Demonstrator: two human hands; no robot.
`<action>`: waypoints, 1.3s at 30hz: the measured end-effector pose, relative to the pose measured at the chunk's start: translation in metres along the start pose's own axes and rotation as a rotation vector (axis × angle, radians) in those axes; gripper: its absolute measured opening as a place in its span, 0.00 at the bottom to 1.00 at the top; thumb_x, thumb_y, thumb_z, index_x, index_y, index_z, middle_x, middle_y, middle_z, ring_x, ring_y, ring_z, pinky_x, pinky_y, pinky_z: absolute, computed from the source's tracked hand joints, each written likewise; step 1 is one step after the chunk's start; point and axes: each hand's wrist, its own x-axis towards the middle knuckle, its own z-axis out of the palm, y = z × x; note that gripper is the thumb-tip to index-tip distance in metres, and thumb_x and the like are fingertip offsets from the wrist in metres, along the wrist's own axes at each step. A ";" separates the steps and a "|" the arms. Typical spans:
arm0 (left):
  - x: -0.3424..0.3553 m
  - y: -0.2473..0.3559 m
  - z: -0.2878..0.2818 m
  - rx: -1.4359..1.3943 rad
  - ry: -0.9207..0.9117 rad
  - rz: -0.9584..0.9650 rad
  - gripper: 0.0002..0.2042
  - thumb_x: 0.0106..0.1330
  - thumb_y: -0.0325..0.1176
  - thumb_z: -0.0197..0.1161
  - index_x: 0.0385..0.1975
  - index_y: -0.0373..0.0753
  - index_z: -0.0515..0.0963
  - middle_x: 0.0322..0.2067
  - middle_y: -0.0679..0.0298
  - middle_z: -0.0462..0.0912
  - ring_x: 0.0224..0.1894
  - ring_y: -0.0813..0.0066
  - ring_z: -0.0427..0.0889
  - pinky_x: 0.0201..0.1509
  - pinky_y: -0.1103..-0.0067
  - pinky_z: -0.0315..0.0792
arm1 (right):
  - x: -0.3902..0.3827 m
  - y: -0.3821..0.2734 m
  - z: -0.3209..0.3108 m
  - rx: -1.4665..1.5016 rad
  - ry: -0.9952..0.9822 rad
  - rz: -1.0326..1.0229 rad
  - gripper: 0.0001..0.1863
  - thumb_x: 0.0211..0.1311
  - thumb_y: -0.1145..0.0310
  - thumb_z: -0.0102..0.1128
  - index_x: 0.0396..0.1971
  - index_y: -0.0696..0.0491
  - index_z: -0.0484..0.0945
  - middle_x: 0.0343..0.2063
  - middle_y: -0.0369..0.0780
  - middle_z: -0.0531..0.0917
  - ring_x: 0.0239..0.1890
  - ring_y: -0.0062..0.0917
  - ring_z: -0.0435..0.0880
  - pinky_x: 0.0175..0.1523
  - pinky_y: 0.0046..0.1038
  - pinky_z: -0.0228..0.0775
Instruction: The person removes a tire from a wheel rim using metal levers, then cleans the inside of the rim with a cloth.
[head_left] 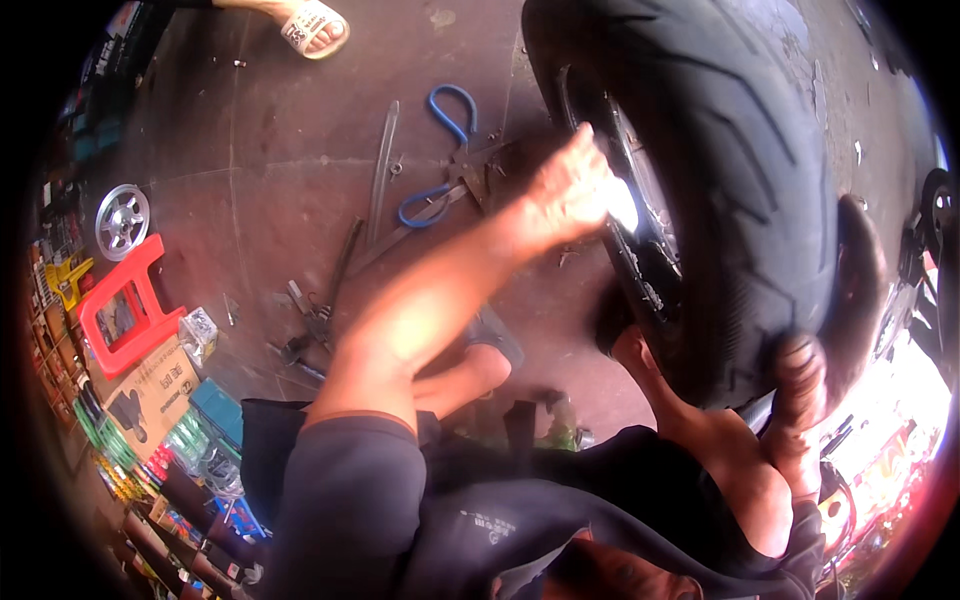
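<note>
A wide black motorcycle tyre (740,170) on a dark wheel rim (655,255) stands upright in front of me, right of the middle. My left hand (575,188) is closed at the rim's near side, blurred, with a bright white patch beside its knuckles. Whether that patch is glare or something held, I cannot make out. Lower right, my right hand (797,395) grips the tyre, its thumb pressed on the tread and its other fingers hard to see. A brown curved shape (858,285), too blurred to name, runs along the tyre's right side.
Blue-handled shears (460,160), a long metal bar (383,165) and other tools lie on the floor beyond my left forearm. Farther left are a red plastic stool (120,310), a silver wheel (122,222), a cardboard box (150,395) and stocked shelves. Another person's sandalled foot (318,30) is at the top.
</note>
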 end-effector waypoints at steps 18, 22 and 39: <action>0.019 -0.035 -0.085 -0.301 0.332 -0.070 0.12 0.61 0.27 0.60 0.42 0.31 0.81 0.46 0.53 0.84 0.54 0.51 0.80 0.65 0.59 0.71 | -0.007 0.007 -0.016 -0.172 0.099 -0.111 0.57 0.56 0.27 0.60 0.72 0.59 0.60 0.66 0.54 0.71 0.67 0.46 0.73 0.73 0.44 0.60; 0.001 -0.018 -0.062 -0.264 -0.001 0.003 0.20 0.60 0.31 0.59 0.51 0.26 0.78 0.61 0.43 0.75 0.68 0.46 0.69 0.77 0.56 0.58 | -0.001 0.014 -0.014 -0.343 0.177 -0.090 0.57 0.57 0.26 0.56 0.72 0.58 0.60 0.66 0.53 0.71 0.67 0.45 0.73 0.73 0.44 0.59; -0.022 0.087 -0.086 -1.125 -0.039 -0.171 0.09 0.62 0.30 0.61 0.37 0.32 0.81 0.38 0.53 0.83 0.45 0.55 0.81 0.55 0.64 0.74 | -0.012 0.051 -0.040 -0.183 0.189 -0.187 0.54 0.60 0.32 0.57 0.72 0.62 0.58 0.64 0.55 0.72 0.66 0.44 0.73 0.71 0.44 0.61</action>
